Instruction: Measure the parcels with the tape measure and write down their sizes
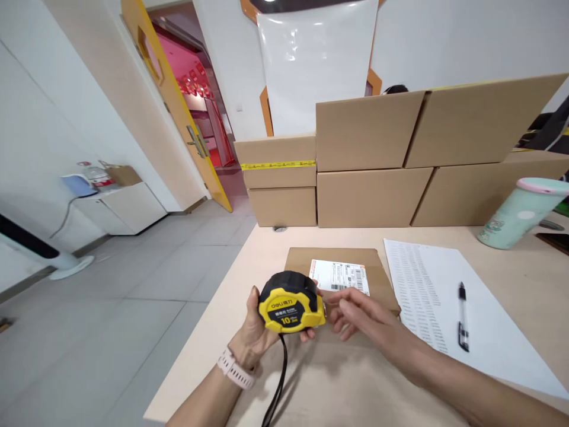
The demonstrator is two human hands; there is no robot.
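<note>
In my left hand [258,329] is a yellow and black tape measure [288,303], held with its printed face toward me. A black wrist strap [281,379] hangs down from it. My right hand [362,314] is just to the right of the tape measure, its fingers loosely bent and apart, with the fingertips by the metal end hook [325,308]. Whether they touch the hook I cannot tell. Behind and partly beneath both hands, a flat cardboard box [383,279] with a white shipping label [340,276] lies on the table.
Printed sheets [422,279] with a pen [463,317] on them lie to the right on the table [240,284]. A mint-green tumbler [518,216] stands tilted-looking at the far right. Stacked cardboard boxes [373,198] line the back edge. An open yellow door [178,112] is beyond.
</note>
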